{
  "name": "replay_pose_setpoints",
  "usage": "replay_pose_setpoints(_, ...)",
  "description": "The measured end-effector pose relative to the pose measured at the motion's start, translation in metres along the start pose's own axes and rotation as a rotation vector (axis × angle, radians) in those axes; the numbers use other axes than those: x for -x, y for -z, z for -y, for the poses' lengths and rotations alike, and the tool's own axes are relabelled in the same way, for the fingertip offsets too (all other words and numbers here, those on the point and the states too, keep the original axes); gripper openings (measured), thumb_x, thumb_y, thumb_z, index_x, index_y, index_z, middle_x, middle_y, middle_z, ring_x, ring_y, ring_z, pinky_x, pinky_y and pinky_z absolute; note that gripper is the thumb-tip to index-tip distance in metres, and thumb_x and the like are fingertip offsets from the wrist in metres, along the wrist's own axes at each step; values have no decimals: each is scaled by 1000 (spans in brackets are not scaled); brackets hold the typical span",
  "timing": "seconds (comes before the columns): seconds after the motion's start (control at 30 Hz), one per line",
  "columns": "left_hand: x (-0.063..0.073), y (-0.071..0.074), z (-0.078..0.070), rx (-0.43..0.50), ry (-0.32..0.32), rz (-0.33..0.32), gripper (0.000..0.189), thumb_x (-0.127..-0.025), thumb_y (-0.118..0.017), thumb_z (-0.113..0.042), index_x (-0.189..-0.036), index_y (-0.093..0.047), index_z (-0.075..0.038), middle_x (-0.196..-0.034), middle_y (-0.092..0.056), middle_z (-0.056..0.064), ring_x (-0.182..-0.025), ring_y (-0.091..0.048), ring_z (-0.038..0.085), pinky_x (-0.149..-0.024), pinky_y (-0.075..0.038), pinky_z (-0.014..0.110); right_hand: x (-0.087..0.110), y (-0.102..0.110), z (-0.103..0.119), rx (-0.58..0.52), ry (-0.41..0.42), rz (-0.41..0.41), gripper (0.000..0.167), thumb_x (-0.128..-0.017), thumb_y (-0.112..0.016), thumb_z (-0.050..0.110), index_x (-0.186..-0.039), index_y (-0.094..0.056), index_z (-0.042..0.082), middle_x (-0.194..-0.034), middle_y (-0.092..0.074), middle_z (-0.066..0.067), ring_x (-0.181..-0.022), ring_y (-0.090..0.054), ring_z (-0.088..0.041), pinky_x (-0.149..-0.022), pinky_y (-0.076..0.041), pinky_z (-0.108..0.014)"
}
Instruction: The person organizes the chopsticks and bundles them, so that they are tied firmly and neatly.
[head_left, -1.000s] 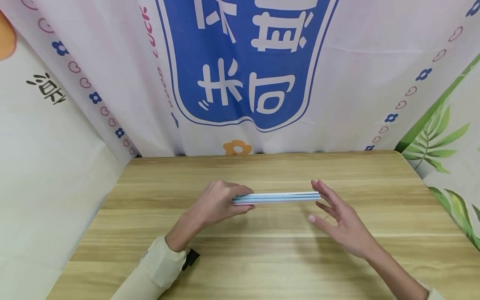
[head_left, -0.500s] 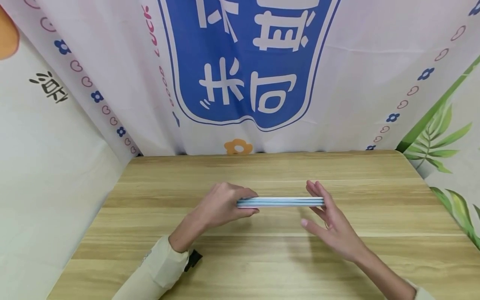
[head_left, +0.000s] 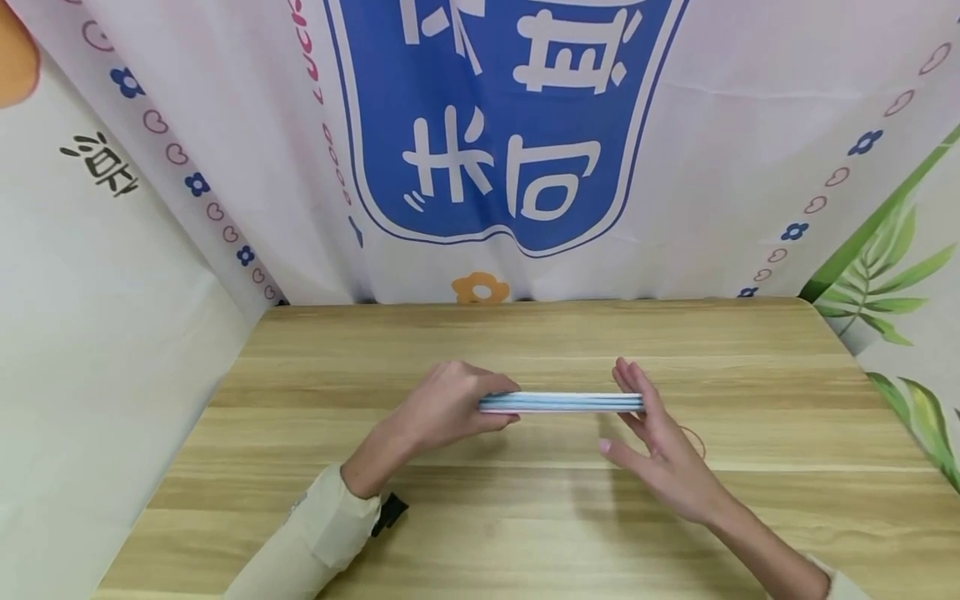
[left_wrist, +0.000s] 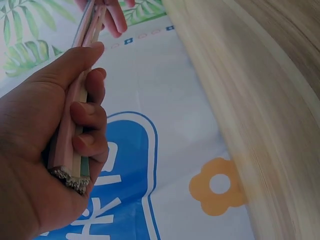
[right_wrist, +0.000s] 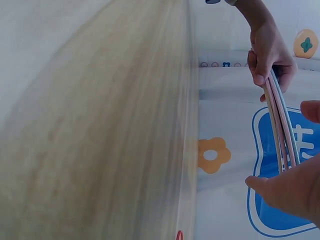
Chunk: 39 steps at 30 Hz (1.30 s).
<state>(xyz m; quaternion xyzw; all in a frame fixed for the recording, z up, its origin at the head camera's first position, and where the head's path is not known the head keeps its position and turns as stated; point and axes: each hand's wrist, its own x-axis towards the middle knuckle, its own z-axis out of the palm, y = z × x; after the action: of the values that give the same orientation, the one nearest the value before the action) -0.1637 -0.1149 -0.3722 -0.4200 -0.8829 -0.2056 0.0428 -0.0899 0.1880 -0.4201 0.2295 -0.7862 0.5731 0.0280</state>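
My left hand (head_left: 442, 404) grips one end of a bundle of thin pastel sticks that look like pencils (head_left: 562, 402), held level above the table. Pink, cream and green sides show in the left wrist view, with rough greyish ends below the palm. At the bundle's other end, my right hand (head_left: 663, 450) has its fingers straight and thumb spread; the fingers overlap that end from behind. A thin red loop like a rubber band (head_left: 701, 441) sticks out beside the back of the right hand.
Below the hands lies a wood-grain table (head_left: 525, 542). A printed curtain (head_left: 720, 167) hangs along its back edge, and a pale cloth (head_left: 112, 333) borders the left side. A small black object (head_left: 390, 512) sits at the left sleeve.
My right hand has moved left, so its fingers now overlap the bundle's end. The red loop has come into view outside the hand. My left hand keeps its grip.
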Motion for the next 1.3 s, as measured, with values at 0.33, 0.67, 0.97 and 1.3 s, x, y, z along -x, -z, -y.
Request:
replay_pose_setpoints(0.33, 2, 3, 2, 14, -6, -18, 24, -92, -87, -26, -112, -83, -14, -100, -83, -2, -72, -68, 2, -64, -52, 15, -1, 1, 0, -15, -3, -28, 97, -100, -69, -2, -173, -9, 17, -178, -18, -20, -161, -21, -40, -116, -34, -9)
replay_pose_setpoints(0.67, 1, 0, 1, 11, -18, -45, 25, -90, -89, -27, -111, -84, -14, -99, -83, -3, -71, -68, 2, -65, -53, 16, -1, -1, -1, -68, -18, -48, 94, -102, -65, -2, -173, -5, 16, -179, -17, -20, -158, -29, 4, -115, -35, -8)
replay_pose_setpoints(0.97, -2, -5, -1, -14, -57, -50, 25, -92, -87, -28, -112, -83, -13, -103, -84, -2, -76, -74, 4, -68, -56, 17, -2, 2, 2, -26, -33, -30, 99, -101, -68, 1, -173, -1, 15, -180, -12, -21, -161, -17, -45, -116, -31, -7)
replay_pose_setpoints(1.3, 2, 3, 0, 17, -7, -67, 26, -93, -87, -28, -114, -83, -14, -103, -84, -2, -79, -74, 4, -68, -55, 17, -3, 11, 5, -33, -41, -18, 105, -100, -69, 2, -173, 4, 18, -181, -9, -15, -163, -12, -45, -116, -32, -7)
